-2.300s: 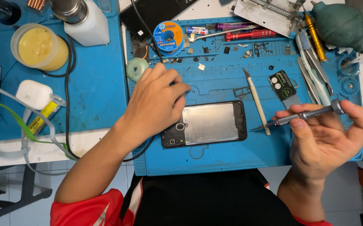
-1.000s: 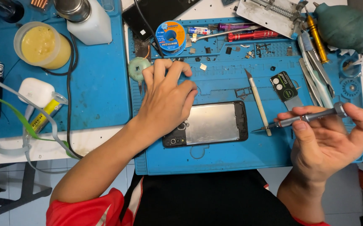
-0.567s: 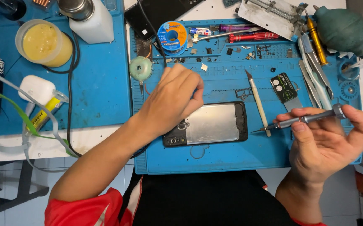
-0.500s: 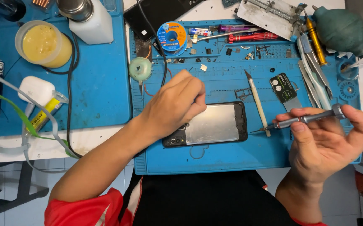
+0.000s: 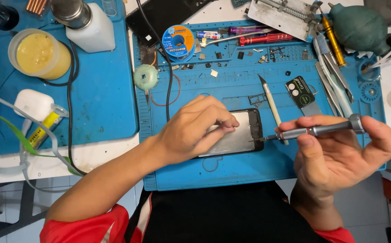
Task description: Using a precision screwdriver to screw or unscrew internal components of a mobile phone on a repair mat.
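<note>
A black phone [image 5: 243, 135] lies opened, with its silvery inner plate up, on the blue repair mat [image 5: 249, 85]. My left hand [image 5: 195, 130] rests on the phone's left half, fingertips pinched together on the plate. My right hand [image 5: 339, 157] holds a grey precision screwdriver [image 5: 315, 131] level, its tip touching the phone's right edge. Whether the left fingers hold a small part cannot be seen.
On the mat lie a white spudger [image 5: 271, 105], a small black camera module [image 5: 298, 91], tweezers [image 5: 333, 85], loose screws and chips, a solder spool [image 5: 178, 42] and a red screwdriver [image 5: 265, 38]. To the left stand a yellow paste jar [image 5: 38, 54], a white bottle [image 5: 87, 24] and a white earbud case [image 5: 33, 104].
My left hand came down from the mat's upper area onto the phone. My right hand swung the screwdriver left until its tip met the phone's right edge.
</note>
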